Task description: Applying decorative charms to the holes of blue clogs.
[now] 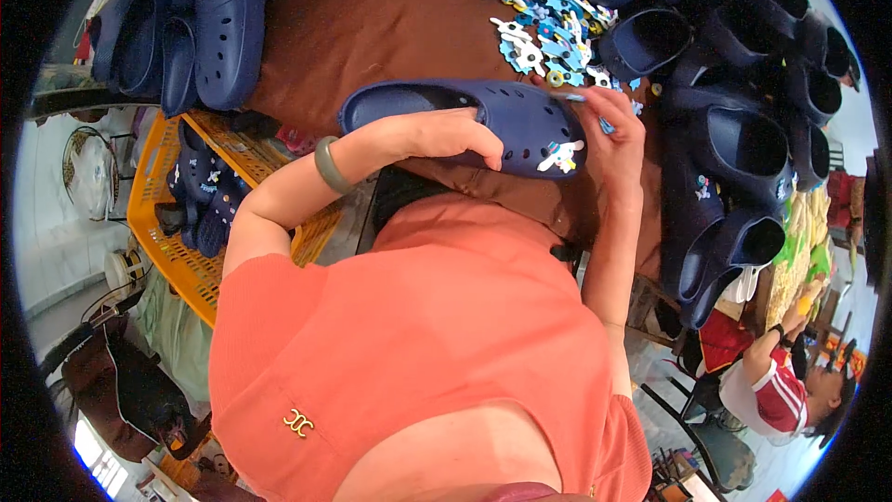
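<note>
A navy blue clog with round holes lies sideways before me at the table's near edge, its toe to the right. My left hand is closed on its side by the foot opening; the thumb shows outside and the other fingers are mostly hidden. A white cartoon charm with a blue hat sits on the toe. My right hand is at the toe, fingers pinched around a small light-blue charm, partly covered by the fingers. Beyond the clog lies a heap of blue, white and yellow charms.
Several navy clogs are piled along the table's right side, others at the far left. Brown cloth covers the table. A yellow crate with clogs stands at my left. Another person is at the right, near green-and-yellow bags.
</note>
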`<control>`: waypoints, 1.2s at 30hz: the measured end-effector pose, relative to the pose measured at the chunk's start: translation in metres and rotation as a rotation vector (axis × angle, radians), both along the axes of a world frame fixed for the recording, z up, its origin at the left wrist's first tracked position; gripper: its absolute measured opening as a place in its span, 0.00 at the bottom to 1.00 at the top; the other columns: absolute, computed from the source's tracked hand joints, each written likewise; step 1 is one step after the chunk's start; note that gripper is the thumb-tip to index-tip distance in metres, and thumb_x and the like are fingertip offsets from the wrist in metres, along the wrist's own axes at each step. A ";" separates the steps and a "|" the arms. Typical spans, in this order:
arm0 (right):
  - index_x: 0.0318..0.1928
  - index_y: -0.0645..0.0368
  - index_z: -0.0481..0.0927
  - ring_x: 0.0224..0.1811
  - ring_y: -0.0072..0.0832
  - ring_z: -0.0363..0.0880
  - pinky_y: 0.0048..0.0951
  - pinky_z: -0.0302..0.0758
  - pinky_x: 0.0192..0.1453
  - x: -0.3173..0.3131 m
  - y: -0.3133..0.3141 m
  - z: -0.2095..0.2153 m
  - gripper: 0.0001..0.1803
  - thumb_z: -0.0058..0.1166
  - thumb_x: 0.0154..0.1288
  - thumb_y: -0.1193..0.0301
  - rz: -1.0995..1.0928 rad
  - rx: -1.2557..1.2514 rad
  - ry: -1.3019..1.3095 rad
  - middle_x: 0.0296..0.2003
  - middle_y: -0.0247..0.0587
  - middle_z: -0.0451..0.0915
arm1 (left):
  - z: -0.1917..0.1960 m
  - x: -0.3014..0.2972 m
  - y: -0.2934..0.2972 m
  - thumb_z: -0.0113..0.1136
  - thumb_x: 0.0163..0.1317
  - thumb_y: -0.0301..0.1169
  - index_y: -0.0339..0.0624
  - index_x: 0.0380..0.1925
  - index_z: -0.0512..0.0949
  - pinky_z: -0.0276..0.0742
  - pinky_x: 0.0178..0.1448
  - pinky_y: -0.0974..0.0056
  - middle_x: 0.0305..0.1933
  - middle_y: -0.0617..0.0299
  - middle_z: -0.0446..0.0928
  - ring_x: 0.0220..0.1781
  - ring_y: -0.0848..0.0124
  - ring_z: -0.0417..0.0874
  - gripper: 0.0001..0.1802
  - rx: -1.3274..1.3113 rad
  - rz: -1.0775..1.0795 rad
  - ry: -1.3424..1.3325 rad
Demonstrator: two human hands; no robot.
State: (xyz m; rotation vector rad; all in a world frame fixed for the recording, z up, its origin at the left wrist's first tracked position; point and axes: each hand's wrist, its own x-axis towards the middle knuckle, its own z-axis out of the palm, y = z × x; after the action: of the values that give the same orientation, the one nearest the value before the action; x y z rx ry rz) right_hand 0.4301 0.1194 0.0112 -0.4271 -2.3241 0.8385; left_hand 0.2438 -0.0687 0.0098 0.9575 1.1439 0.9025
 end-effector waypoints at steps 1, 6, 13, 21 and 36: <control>0.42 0.60 0.83 0.44 0.36 0.80 0.29 0.74 0.48 0.000 -0.001 -0.001 0.12 0.58 0.56 0.82 -0.006 -0.004 -0.004 0.39 0.43 0.81 | 0.005 0.000 0.000 0.61 0.46 0.30 0.37 0.34 0.79 0.67 0.49 0.69 0.36 0.68 0.77 0.41 0.77 0.73 0.13 -0.038 -0.013 0.045; 0.44 0.60 0.83 0.47 0.36 0.79 0.30 0.73 0.51 0.001 0.006 0.003 0.12 0.58 0.58 0.80 0.208 0.008 -0.146 0.42 0.43 0.80 | -0.018 0.001 0.001 0.61 0.46 0.29 0.36 0.36 0.78 0.68 0.51 0.68 0.39 0.66 0.77 0.42 0.76 0.73 0.15 0.061 0.047 0.015; 0.41 0.60 0.82 0.47 0.43 0.77 0.37 0.72 0.52 -0.008 -0.011 0.033 0.16 0.62 0.57 0.62 0.164 0.108 -0.332 0.41 0.45 0.80 | -0.001 -0.002 0.002 0.60 0.47 0.29 0.35 0.37 0.78 0.69 0.51 0.68 0.38 0.67 0.77 0.44 0.76 0.73 0.15 -0.028 -0.014 0.043; 0.46 0.61 0.81 0.45 0.44 0.76 0.38 0.74 0.49 0.008 0.002 0.027 0.13 0.55 0.59 0.75 0.200 0.166 -0.295 0.42 0.47 0.80 | -0.001 0.003 -0.002 0.60 0.48 0.29 0.37 0.39 0.77 0.69 0.50 0.68 0.39 0.68 0.76 0.43 0.77 0.72 0.16 -0.079 -0.007 -0.048; 0.43 0.64 0.82 0.35 0.28 0.79 0.26 0.74 0.39 0.015 -0.015 0.009 0.09 0.58 0.61 0.78 -0.038 0.050 -0.091 0.36 0.44 0.81 | -0.002 0.002 0.004 0.60 0.55 0.33 0.36 0.43 0.78 0.71 0.52 0.69 0.41 0.65 0.80 0.43 0.77 0.75 0.17 0.039 0.163 0.053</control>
State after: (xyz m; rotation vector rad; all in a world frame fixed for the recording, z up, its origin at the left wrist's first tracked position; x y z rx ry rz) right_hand 0.4449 0.1040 0.0200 -0.4952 -2.4071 0.7562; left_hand 0.2461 -0.0651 0.0077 0.9347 1.2676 1.0385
